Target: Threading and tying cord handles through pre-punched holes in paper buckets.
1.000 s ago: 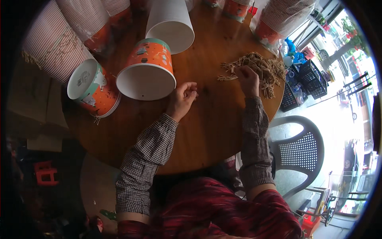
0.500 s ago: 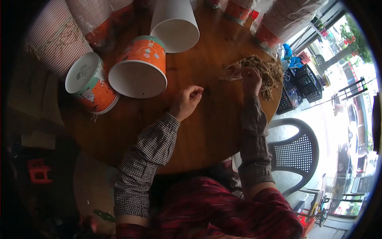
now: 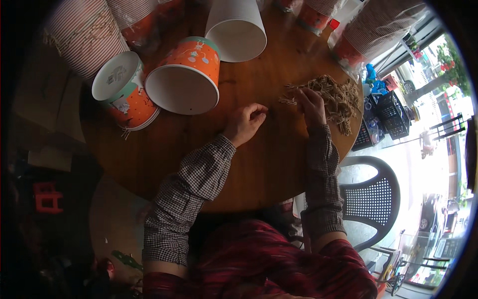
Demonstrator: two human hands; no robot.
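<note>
A round wooden table (image 3: 279, 164) lies below me. My left hand (image 3: 245, 122) rests on it near the middle, fingers curled in, with nothing that I can see in it. My right hand (image 3: 311, 103) lies flat on the left edge of a heap of tan fibre strings (image 3: 334, 98) at the table's right side, fingertips touching the strands. An orange paper bucket (image 3: 186, 74) lies on its side just left of my left hand, its white open mouth facing me.
A second orange bucket with a white bottom (image 3: 122, 92) lies at the left, a white bucket (image 3: 238, 27) at the top. Striped cup stacks (image 3: 87, 32) stand at the back. A dark plastic chair (image 3: 371, 199) and black crates (image 3: 393, 107) are on the right.
My view has shifted slightly. My left hand's fingers have curled in a bit more; my right hand stays on the fibre heap.
</note>
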